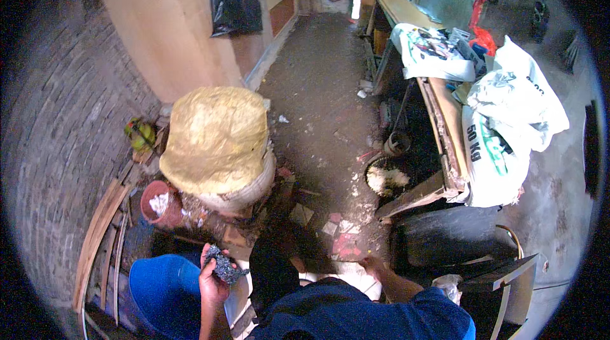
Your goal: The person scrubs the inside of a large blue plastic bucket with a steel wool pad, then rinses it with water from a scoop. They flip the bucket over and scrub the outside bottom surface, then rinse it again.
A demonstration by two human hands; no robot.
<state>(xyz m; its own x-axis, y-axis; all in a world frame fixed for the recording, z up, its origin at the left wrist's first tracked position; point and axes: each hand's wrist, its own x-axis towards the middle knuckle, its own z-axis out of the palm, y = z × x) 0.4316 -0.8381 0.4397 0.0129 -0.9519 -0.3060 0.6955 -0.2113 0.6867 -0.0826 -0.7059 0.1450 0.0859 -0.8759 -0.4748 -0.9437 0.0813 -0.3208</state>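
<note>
My left hand [213, 283] is raised beside a blue plastic tub [162, 289], its fingers closed round a dark grey, crumpled, shiny clump [226, 267]. The clump's exact kind does not show. Lower right of the middle, my right hand [375, 269] is at the edge of a white surface [343, 270] in front of my body. Its fingers look curled together, and whatever may be between them is hidden. My dark-clothed leg [273, 264] partly covers the area between both hands.
A large sack-covered container [219, 143] stands ahead on the left, with a reddish bucket [161, 203] of white bits near it. Wooden strips [101, 238] lean by the brick wall. On the right are a wooden table [445, 124], white sacks [502, 130] and a black drum-like object [448, 235].
</note>
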